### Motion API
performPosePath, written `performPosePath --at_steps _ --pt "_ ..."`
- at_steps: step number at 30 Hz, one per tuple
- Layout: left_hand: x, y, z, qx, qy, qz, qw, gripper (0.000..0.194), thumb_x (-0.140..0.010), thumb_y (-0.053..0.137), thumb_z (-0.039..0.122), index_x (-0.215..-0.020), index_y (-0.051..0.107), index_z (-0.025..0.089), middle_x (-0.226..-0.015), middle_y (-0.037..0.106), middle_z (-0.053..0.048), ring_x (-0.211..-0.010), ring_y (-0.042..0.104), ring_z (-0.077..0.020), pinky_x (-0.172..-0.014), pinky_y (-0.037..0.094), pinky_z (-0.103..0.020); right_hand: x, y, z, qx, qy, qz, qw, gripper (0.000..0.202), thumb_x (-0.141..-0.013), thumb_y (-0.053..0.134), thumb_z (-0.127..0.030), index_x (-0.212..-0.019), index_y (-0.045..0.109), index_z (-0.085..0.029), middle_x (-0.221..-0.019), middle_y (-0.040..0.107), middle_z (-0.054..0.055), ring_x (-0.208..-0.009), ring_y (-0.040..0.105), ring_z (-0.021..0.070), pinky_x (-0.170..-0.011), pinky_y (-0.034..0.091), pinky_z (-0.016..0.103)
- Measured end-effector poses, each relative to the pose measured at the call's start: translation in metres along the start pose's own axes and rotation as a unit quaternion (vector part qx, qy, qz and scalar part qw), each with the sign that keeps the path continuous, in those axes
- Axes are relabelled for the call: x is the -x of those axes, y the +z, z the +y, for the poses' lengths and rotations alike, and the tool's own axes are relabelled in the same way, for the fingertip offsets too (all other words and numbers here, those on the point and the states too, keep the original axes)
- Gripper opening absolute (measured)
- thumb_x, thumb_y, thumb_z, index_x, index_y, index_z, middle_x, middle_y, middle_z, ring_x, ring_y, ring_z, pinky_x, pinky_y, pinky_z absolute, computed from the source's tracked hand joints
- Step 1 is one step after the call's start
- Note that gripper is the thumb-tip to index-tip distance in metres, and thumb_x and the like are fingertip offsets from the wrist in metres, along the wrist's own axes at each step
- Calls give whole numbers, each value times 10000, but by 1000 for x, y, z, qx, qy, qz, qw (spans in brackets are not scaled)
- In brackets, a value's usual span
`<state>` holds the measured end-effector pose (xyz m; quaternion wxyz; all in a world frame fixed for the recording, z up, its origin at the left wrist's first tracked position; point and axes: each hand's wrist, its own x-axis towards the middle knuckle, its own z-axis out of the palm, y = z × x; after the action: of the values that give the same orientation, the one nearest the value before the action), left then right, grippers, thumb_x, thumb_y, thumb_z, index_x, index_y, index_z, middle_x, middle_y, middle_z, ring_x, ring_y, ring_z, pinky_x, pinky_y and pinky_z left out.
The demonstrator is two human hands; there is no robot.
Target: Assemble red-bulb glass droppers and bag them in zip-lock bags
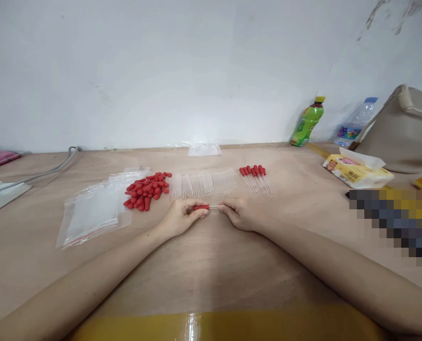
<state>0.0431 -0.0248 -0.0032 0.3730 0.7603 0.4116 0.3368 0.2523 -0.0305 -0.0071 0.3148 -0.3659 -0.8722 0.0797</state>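
Note:
Between thumb and fingers, my left hand (pixel 186 215) pinches a red rubber bulb (pixel 201 207). My right hand (pixel 237 213) grips a clear thin tube (pixel 214 207), whose visible end meets the bulb. A heap of red bulbs (pixel 147 190) lies behind and left of my left hand. Just behind both hands, many clear tubes (pixel 202 183) lie side by side. Several tubes with red bulbs on their far ends (pixel 256 179) lie in a group behind my right hand.
Clear zip bags (pixel 92 210) lie at left, with another bag (pixel 204 150) by the wall. A grey cable (pixel 51 169) runs at far left. On the right are a green bottle (pixel 307 122), a clear bottle (pixel 356 122), a tissue pack (pixel 358 171) and a beige bag (pixel 402 130).

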Motion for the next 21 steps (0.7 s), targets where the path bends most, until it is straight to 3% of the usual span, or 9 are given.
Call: performPosePath --at_steps 6,9,12,16,21 --pt "-1 -1 -1 -2 -5 -9 1000 279 -742 601 340 -916 651 127 -818 691 -71 -740 648 -183 -701 529 -307 -2 2 4 14 2 -38 999 292 -889 376 -254 -746 608 -147 -679 586 36 -624 487 109 -611 364 223" --pt "-2 -3 -3 -8 -9 -16 1000 297 -736 611 346 -945 638 136 -877 684 -78 -784 644 -193 -720 522 -318 -4 -6 0 46 -28 -51 997 287 -880 398 -258 -716 606 -146 -698 564 41 -657 478 119 -641 360 238" --pt "-4 -5 -5 15 -19 -16 1000 411 -714 642 340 -1071 568 151 -948 658 -82 -784 639 -178 -730 514 -320 -6 -17 -1 64 -5 -61 996 240 -853 436 -232 -712 610 -146 -753 557 48 -663 481 116 -632 358 235" --pt "-6 -7 -9 44 -40 9 998 485 -693 664 332 -1111 516 134 -965 610 -86 -725 618 -135 -720 505 -304 -10 -39 19 59 121 4 991 213 -813 463 -228 -696 618 -142 -722 579 41 -640 503 116 -597 354 223" --pt "-6 -7 -11 20 -27 -28 999 379 -731 626 345 -1035 566 126 -762 596 -38 -710 590 -136 -688 494 -283 -9 -64 62 95 360 114 921 285 -749 504 -377 -582 573 -157 -535 542 10 -514 475 118 -497 301 227"
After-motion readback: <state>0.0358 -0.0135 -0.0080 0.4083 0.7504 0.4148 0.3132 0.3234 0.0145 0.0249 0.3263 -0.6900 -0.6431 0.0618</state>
